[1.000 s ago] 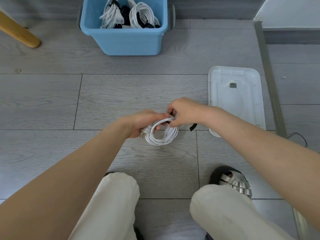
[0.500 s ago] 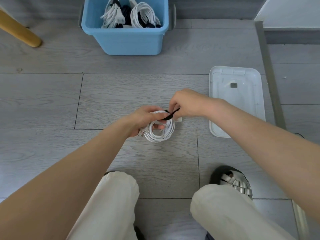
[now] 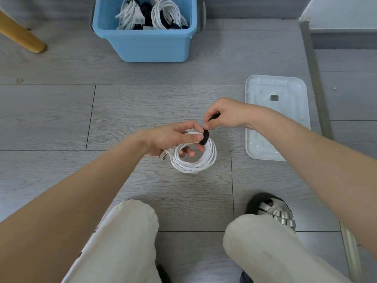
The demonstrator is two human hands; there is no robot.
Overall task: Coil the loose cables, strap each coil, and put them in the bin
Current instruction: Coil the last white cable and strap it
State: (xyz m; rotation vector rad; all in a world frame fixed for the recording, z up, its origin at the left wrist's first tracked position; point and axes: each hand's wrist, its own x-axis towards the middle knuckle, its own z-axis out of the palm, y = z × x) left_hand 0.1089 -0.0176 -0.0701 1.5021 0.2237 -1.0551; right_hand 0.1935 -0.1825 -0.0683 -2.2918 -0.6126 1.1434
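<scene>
A white cable coil hangs above the grey floor in the middle of the head view. My left hand grips its upper left side, with the plug sticking out below the palm. A black strap wraps over the top of the coil. My right hand pinches the strap's free end just above the coil. The blue bin stands at the far centre and holds several coiled white and black cables.
A white bin lid lies on the floor to the right of my hands. A wooden furniture leg slants in at the far left. A metal floor rail runs down the right side. My knees and a sandalled foot fill the near edge.
My right hand has brought the black strap over the top of the coil and lifted its end up and right. The coil has turned flatter towards the camera.
</scene>
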